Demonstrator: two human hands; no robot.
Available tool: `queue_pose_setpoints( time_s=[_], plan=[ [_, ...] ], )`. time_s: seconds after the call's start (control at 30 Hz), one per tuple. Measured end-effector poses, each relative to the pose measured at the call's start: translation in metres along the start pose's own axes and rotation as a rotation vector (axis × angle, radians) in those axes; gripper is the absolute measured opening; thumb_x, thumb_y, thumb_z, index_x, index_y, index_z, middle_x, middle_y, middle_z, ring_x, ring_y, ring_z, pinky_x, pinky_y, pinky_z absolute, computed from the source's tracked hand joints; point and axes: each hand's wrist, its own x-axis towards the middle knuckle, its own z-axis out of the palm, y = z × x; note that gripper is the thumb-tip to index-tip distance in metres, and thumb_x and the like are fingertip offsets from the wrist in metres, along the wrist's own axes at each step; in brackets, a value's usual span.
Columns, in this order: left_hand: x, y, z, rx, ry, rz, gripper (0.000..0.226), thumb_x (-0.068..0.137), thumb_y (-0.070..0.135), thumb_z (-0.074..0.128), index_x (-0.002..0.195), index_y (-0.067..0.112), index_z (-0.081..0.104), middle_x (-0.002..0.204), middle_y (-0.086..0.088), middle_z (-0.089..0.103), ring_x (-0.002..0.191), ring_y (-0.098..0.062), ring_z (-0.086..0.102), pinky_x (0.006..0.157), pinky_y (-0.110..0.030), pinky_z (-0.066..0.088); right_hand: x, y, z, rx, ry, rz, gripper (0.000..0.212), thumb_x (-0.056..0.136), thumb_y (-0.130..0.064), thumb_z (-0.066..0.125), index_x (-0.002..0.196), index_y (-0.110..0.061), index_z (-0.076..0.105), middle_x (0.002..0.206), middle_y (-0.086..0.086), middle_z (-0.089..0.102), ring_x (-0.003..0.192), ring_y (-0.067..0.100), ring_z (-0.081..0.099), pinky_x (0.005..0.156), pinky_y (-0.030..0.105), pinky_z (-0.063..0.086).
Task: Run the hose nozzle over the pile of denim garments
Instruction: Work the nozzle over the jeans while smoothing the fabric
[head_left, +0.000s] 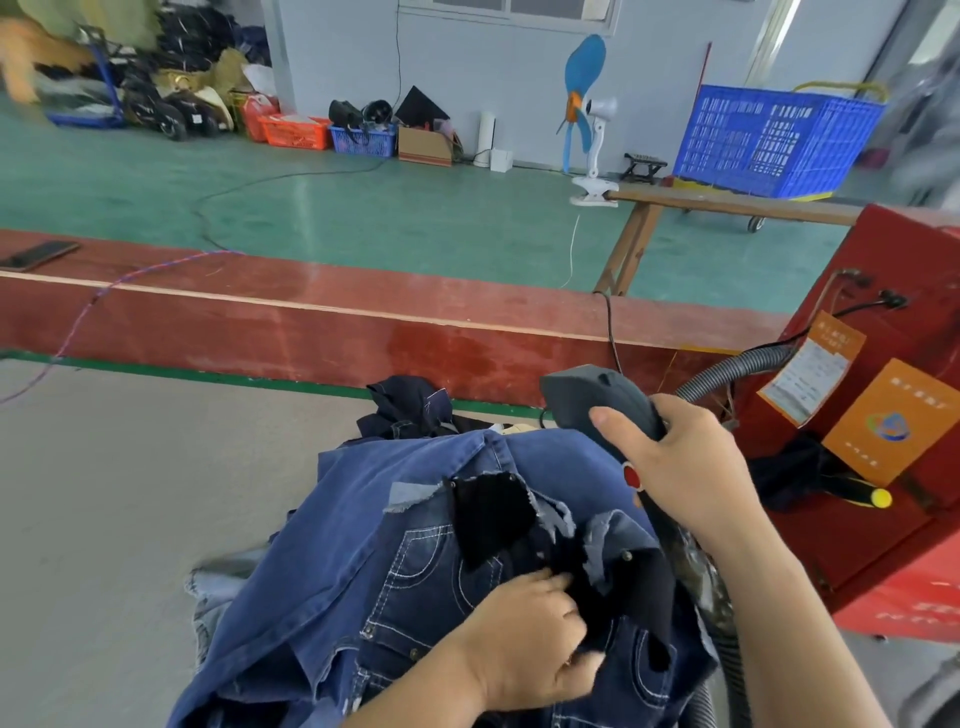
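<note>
You had the pile of denim garments (441, 571) heaped at the near edge of the beige table (130, 493), and your right hand (680, 462) gripped the dark hose nozzle (597, 400) with its fingers wrapped round the handle and the thumb laid straight along the near side, just above a red button (632, 476). The nozzle head hung over the far right of the pile, close above the blue jacket but, as far as the view showed, not pressed into it. To do this pass well, you would have wanted to bring the head down close to the cloth and draw it slowly from the far side toward yourself, in overlapping strokes, so no fold was skipped. Your left hand (524, 634) lay on the near part of the pile, fingers curled and pinching a black piece of fabric (493, 514) among the jeans; holding that layer taut and flat was a sound way to keep loose scraps from lifting into the nozzle. The ribbed grey hose (727, 371) ran back to the red machine (883, 415) on the right, so you needed slack there before sweeping left. Your right wrist was bent, the forearm coming in from the near right.
</note>
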Motion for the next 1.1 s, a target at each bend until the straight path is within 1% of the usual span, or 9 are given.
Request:
queue_pose_setpoints(
  time_s=[0.07, 0.17, 0.27, 0.33, 0.43, 0.83, 0.9, 1.0, 1.1],
  plan=[
    [0.0, 0.0, -0.003, -0.145, 0.323, -0.132, 0.028, 0.088, 0.026, 0.052, 0.064, 0.013, 0.057, 0.065, 0.0, 0.054, 0.066, -0.017, 0.053, 0.072, -0.03, 0.048, -0.002, -0.003, 0.001, -0.061, -0.049, -0.043, 0.044, 0.081, -0.057, 0.06, 0.07, -0.015, 0.054, 0.054, -0.001, 0.058, 0.056, 0.02, 0.058, 0.054, 0.032, 0.042],
    [-0.001, -0.003, -0.004, -0.18, 0.606, -0.474, 0.007, 0.08, 0.016, 0.061, 0.078, 0.011, 0.057, 0.082, 0.0, 0.053, 0.073, -0.016, 0.052, 0.067, -0.03, 0.046, -0.005, -0.005, 0.005, -0.1, -0.104, -0.057, 0.042, 0.08, -0.06, 0.057, 0.075, -0.018, 0.057, 0.061, -0.001, 0.062, 0.06, 0.018, 0.061, 0.059, 0.033, 0.047],
    [0.004, -0.005, 0.004, -0.129, 0.406, -0.674, 0.042, 0.08, 0.024, 0.07, 0.111, -0.003, 0.063, 0.12, -0.019, 0.058, 0.111, -0.038, 0.06, 0.091, -0.043, 0.054, -0.006, -0.004, 0.004, -0.111, -0.101, -0.054, 0.043, 0.082, -0.059, 0.058, 0.073, -0.017, 0.055, 0.06, 0.0, 0.061, 0.059, 0.019, 0.059, 0.054, 0.031, 0.043],
    [0.017, -0.002, 0.005, -0.113, 0.222, -0.664, 0.073, 0.091, 0.038, 0.054, 0.143, -0.009, 0.033, 0.154, -0.028, 0.02, 0.144, -0.043, 0.017, 0.115, -0.053, 0.022, -0.005, -0.002, 0.001, -0.116, -0.073, -0.058, 0.044, 0.083, -0.057, 0.059, 0.07, -0.016, 0.052, 0.058, 0.001, 0.058, 0.056, 0.019, 0.057, 0.052, 0.031, 0.039],
    [0.037, -0.001, 0.011, -0.117, 0.004, -0.586, 0.086, 0.098, 0.047, 0.036, 0.149, 0.002, -0.017, 0.153, -0.012, -0.032, 0.14, -0.032, -0.031, 0.113, -0.046, -0.017, -0.003, 0.001, -0.004, -0.091, -0.059, -0.059, 0.047, 0.081, -0.058, 0.059, 0.069, -0.013, 0.052, 0.057, 0.004, 0.06, 0.056, 0.022, 0.058, 0.054, 0.032, 0.042],
    [0.039, 0.013, 0.018, 0.042, -0.133, -0.434, 0.064, 0.105, 0.018, 0.028, 0.148, -0.004, -0.015, 0.155, -0.023, -0.022, 0.145, -0.036, -0.021, 0.115, -0.043, -0.015, -0.001, 0.017, -0.012, -0.292, -0.26, -0.046, 0.034, 0.083, -0.05, 0.064, 0.068, -0.021, 0.055, 0.052, -0.003, 0.061, 0.048, 0.011, 0.056, 0.052, 0.029, 0.043],
    [0.036, 0.012, 0.023, 0.071, -0.061, -0.432, 0.064, 0.104, 0.023, 0.036, 0.149, -0.006, 0.001, 0.158, -0.025, -0.005, 0.148, -0.036, -0.006, 0.119, -0.041, -0.005, 0.0, 0.02, -0.007, -0.381, -0.298, -0.054, 0.036, 0.084, -0.052, 0.062, 0.072, -0.019, 0.056, 0.056, -0.004, 0.059, 0.054, 0.011, 0.056, 0.052, 0.027, 0.041],
    [0.035, 0.014, 0.014, 0.069, -0.175, -0.422, 0.068, 0.068, 0.055, 0.076, 0.122, 0.013, 0.067, 0.126, -0.008, 0.065, 0.121, -0.021, 0.058, 0.104, -0.028, 0.044, 0.0, 0.022, 0.008, -0.476, -0.355, -0.044, 0.037, 0.084, -0.056, 0.058, 0.075, -0.021, 0.052, 0.07, -0.005, 0.059, 0.069, 0.016, 0.059, 0.059, 0.029, 0.045],
    [0.033, 0.012, 0.023, 0.172, -0.164, -0.432, 0.07, 0.086, 0.046, 0.065, 0.136, 0.0, 0.05, 0.143, -0.02, 0.047, 0.137, -0.031, 0.041, 0.117, -0.035, 0.026, -0.002, 0.018, 0.034, -0.559, -0.351, -0.076, 0.035, 0.088, -0.054, 0.052, 0.079, -0.021, 0.045, 0.07, -0.009, 0.048, 0.073, 0.017, 0.054, 0.056, 0.028, 0.037]
  ],
)
